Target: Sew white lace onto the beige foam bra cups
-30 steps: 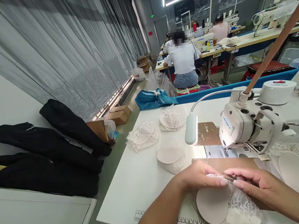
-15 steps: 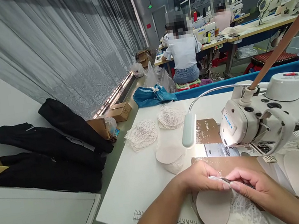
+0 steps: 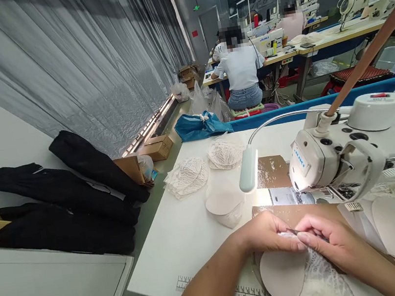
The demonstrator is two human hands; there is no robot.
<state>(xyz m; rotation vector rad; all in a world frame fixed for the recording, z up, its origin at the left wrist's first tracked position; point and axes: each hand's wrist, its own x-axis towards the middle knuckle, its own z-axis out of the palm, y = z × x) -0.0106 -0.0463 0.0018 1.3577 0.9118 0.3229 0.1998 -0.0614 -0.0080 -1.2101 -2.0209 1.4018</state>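
Head view: the sewing machine (image 3: pixel 318 159) stands on the far right of the table (image 3: pixel 181 239), its lamp (image 3: pixel 248 167) between it and two lace stacks (image 3: pixel 187 176) (image 3: pixel 225 153) on the far left. Near the table's edge, the left hand (image 3: pixel 275 235) – thumb and fingers pinched together – grips the lace piece (image 3: pixel 321 268), beside a round beige pad (image 3: pixel 281 276). The right hand (image 3: pixel 320 236), fingers closed, holds a slim dark tool (image 3: pixel 293 231) – its tip near the left thumb.
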